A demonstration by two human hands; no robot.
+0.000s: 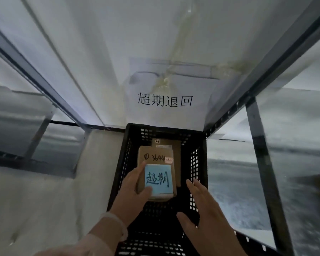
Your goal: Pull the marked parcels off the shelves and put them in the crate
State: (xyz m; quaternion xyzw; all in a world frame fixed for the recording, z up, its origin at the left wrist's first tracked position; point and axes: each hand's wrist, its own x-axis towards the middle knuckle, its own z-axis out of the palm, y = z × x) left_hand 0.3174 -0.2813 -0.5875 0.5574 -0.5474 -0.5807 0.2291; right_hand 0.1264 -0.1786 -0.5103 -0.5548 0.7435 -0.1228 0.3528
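The left hand (135,189) grips a brown parcel (155,156) bearing a blue note (158,179) over the black crate (194,163). The right hand (201,206) hovers just to its right, fingers straight, holding nothing.

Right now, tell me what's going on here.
A person is putting a brown parcel, marked with a blue note, into the black crate. The left hand grips the parcel by its left edge, thumb on the note. The right hand is open beside it, touching nothing. A second parcel already lies underneath in the crate. Whether the held one has been set down is unclear.
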